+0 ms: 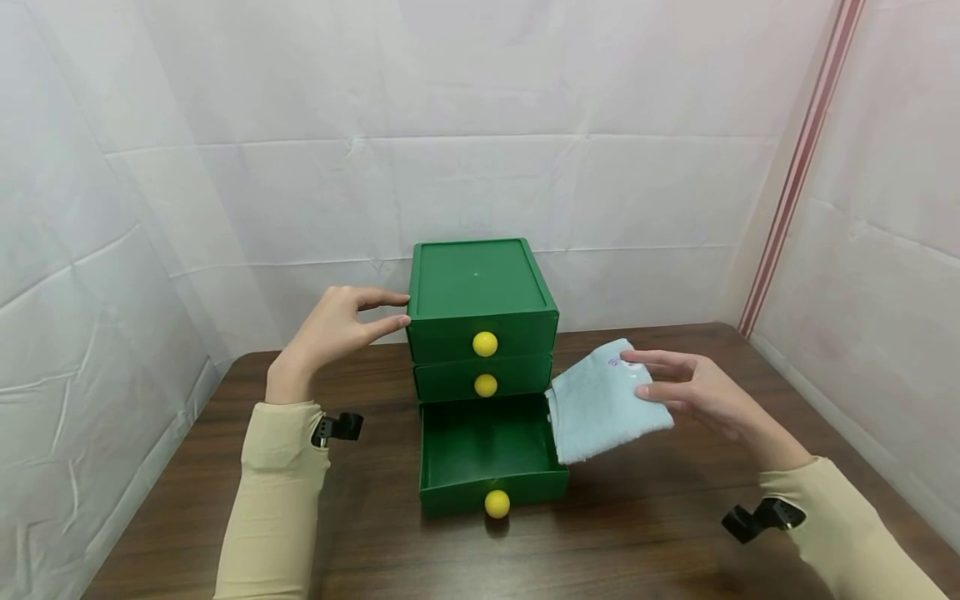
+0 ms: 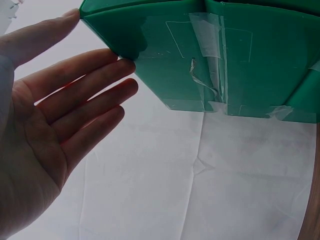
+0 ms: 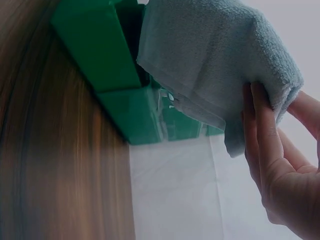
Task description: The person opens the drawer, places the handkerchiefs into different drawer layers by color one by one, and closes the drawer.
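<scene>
A green three-drawer cabinet with yellow ball knobs stands mid-table. Its bottom drawer is pulled out and shows nothing inside. My left hand touches the cabinet's upper left side with straight fingertips. My right hand pinches a folded light blue towel by its right edge, thumb on top and fingers underneath. The towel hangs tilted, its left end over the right wall of the bottom drawer.
The brown wooden table is enclosed by white cloth walls at the back and both sides. A red-striped pole runs up the right corner. The two upper drawers are closed.
</scene>
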